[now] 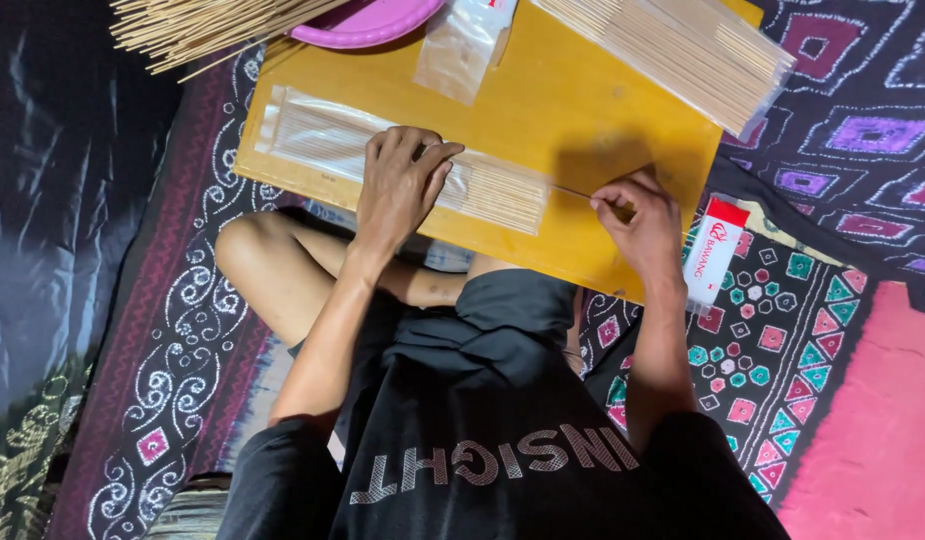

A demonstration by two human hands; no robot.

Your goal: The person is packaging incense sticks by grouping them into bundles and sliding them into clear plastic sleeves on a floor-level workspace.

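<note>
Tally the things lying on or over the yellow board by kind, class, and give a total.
Clear bags holding skewers: 2 (one under the left hand, one at top right)
Empty clear bags: 1
Pink plates: 1
Loose skewer piles: 1
Total: 5

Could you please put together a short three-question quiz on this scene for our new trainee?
1. What does the left hand press flat on the yellow board?
2. True or false: the right hand pinches a thin stick at the open end of the clear packet.
3. Where does the pink plate lie: A, at the board's far edge; B, on the person's lap?

Key: 1. The clear packet of sticks. 2. True. 3. A.
</note>
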